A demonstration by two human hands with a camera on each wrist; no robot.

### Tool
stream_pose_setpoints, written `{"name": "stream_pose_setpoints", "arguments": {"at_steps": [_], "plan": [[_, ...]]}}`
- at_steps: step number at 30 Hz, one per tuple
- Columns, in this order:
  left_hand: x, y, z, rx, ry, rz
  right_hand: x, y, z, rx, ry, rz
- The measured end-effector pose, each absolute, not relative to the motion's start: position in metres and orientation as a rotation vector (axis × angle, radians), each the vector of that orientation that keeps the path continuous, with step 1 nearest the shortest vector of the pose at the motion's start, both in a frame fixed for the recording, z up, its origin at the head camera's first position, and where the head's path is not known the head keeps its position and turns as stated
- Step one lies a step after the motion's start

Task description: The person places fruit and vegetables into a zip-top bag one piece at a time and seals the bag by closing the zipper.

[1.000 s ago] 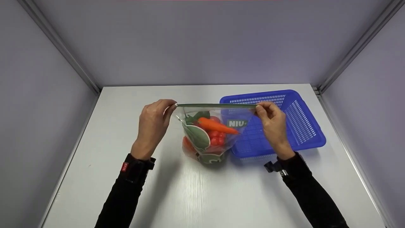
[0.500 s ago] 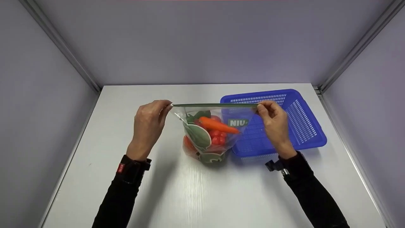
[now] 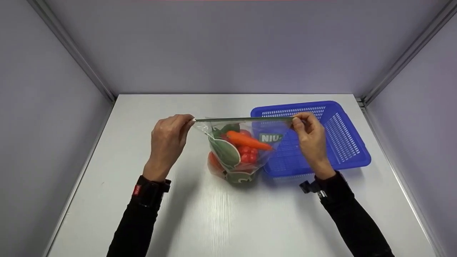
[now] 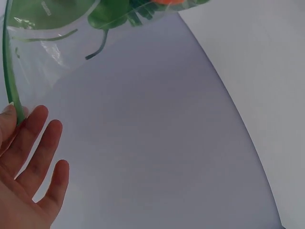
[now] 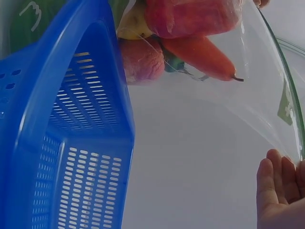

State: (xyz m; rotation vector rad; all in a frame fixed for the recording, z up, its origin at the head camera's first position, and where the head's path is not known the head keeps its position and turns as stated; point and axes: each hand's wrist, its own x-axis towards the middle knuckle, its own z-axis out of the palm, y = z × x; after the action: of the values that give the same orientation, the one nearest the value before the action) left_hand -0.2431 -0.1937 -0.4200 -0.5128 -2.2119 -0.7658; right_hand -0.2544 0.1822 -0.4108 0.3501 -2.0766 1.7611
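Observation:
A clear zip bag (image 3: 225, 151) with green leaf prints stands upright on the table, filled with produce. Its green zip strip (image 3: 235, 119) is stretched straight between both hands. My left hand (image 3: 166, 142) pinches the strip's left end between thumb and forefinger; in the left wrist view the other fingers (image 4: 45, 148) are spread. At the opposite end, my right hand (image 3: 312, 142) pinches the corner between thumb and fingers. Through the plastic show an orange carrot (image 3: 250, 141), a bumpy red piece (image 3: 247, 154) and something dark green. The right wrist view shows a pointed red-orange piece (image 5: 202, 57).
A blue perforated basket (image 3: 348, 142) stands right behind the bag, overlapped by its right side and by my right hand. Grey panels (image 3: 228, 50) wall the white table (image 3: 200, 228) at the back and both sides.
My left hand has shifted slightly left, still pinching the strip's end, and the strip spans a little wider. My right hand has stayed almost in place. The basket has not moved.

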Motion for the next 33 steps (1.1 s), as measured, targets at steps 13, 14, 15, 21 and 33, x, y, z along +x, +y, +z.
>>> {"name": "stream_pose_setpoints", "arguments": {"at_steps": [13, 14, 15, 21, 33], "plan": [[-0.258, -0.182, -0.492, -0.63, -2.61, -1.957, -0.237, 0.168, -0.433, 0.402, -2.605, 1.921], [-0.261, -0.179, -0.499, -0.632, -2.616, -1.988, -0.236, 0.164, -0.435, 0.426, -2.659, 1.903], [-0.264, -0.176, -0.504, -0.618, -2.615, -2.027, -0.236, 0.159, -0.438, 0.461, -2.703, 1.888], [-0.275, -0.162, -0.523, -0.435, -2.46, -2.172, -0.234, 0.136, -0.444, 0.542, -2.775, 1.818], [-0.246, -0.158, -0.517, -0.019, -2.564, -1.867, -0.245, 0.114, -0.443, 0.383, -2.659, 1.903]]}}
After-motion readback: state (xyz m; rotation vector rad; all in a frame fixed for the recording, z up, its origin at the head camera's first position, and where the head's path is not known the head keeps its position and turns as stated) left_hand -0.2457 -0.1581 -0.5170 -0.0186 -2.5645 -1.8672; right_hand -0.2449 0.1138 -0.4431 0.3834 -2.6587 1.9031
